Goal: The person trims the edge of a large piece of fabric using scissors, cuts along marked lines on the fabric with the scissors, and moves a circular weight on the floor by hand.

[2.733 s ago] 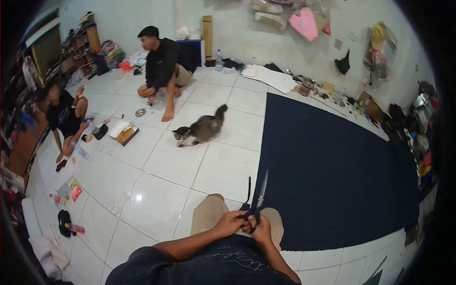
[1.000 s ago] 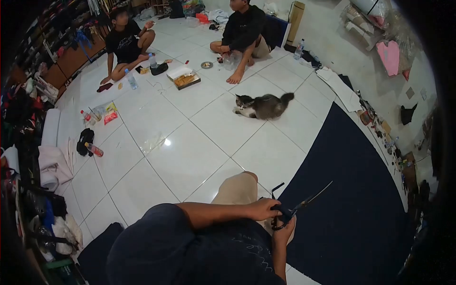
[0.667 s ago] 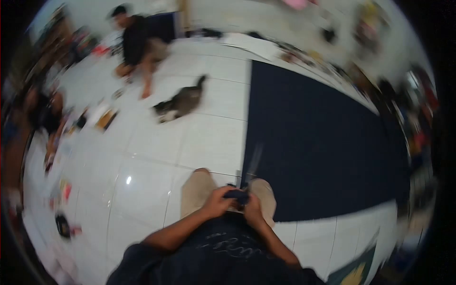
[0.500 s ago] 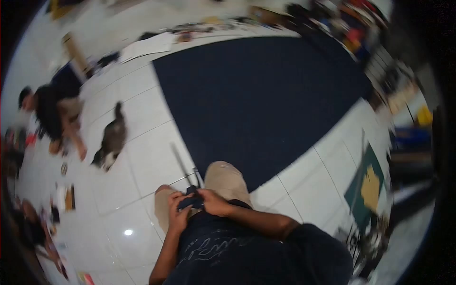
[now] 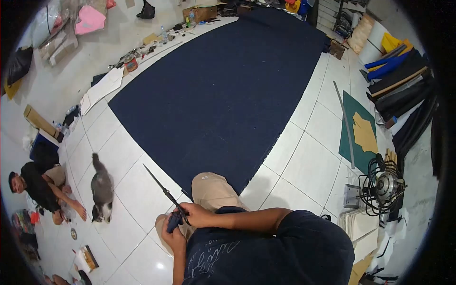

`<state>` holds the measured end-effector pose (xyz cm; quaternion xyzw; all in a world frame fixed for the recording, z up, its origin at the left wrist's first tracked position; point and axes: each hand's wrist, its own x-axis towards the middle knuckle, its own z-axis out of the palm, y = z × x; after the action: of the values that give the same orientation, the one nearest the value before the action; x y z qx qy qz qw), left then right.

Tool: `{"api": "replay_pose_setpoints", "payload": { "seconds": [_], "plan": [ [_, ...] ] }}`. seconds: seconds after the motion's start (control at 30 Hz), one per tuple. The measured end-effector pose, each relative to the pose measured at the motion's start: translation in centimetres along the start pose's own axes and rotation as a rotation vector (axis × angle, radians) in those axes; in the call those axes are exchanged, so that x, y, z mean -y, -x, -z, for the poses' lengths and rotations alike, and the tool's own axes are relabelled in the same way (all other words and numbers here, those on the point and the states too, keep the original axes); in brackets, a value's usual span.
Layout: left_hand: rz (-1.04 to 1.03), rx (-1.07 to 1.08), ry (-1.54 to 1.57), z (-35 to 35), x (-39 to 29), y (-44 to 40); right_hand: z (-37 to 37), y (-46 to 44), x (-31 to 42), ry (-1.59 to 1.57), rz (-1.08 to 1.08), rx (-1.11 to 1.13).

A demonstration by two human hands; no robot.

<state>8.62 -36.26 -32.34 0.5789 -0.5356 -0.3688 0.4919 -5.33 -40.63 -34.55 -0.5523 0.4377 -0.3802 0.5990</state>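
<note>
Head view, and I've got both hands busy from way back here, so call them the clock's centre, with 12 at the top. My right hand [image 5: 196, 215] is wrapped around the handles of the scissors [image 5: 167, 193], blades aimed at about 11. The left hand [image 5: 171, 233], just beside it, is gripping a bunched navy fabric scrap [image 5: 174, 222]. The big navy cloth [image 5: 223, 104] lies spread out from 11 round to 1. There's a cat [image 5: 103, 189] near 10, a green cutting mat [image 5: 363, 163] at 2, and a metal ruler [image 5: 346, 126] along its near side.
</note>
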Motion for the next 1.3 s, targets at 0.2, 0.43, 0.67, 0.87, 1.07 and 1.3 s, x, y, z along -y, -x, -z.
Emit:
{"api": "replay_pose_setpoints", "payload": {
  "seconds": [0.2, 0.43, 0.67, 0.87, 1.07, 1.3],
  "plan": [
    [-0.208, -0.041, -0.136, 0.3, 0.7, 0.1, -0.5, 0.3, -0.8, 0.008, -0.047, -0.084],
    [-0.257, -0.015, -0.289, -0.3, 0.5, -0.3, -0.5, -0.2, 0.4, -0.286, -0.278, 0.068],
    [-0.410, -0.045, -0.583, -0.3, -0.8, -2.0, -0.2, -0.5, 2.5, -0.543, -0.062, 0.050],
    [-0.278, 0.284, -0.266, 0.4, -2.3, -1.8, -0.2, -1.6, 0.4, -0.375, -0.050, -0.020],
    [0.145, 0.171, 0.144, 0.8, -0.6, -1.9, -0.8, -0.9, 0.0, -0.264, -0.006, -0.041],
    [0.136, 0.016, 0.218, 0.2, 1.5, -1.3, 0.6, -0.6, 1.8, 0.122, -0.034, 0.049]
  ]
}}
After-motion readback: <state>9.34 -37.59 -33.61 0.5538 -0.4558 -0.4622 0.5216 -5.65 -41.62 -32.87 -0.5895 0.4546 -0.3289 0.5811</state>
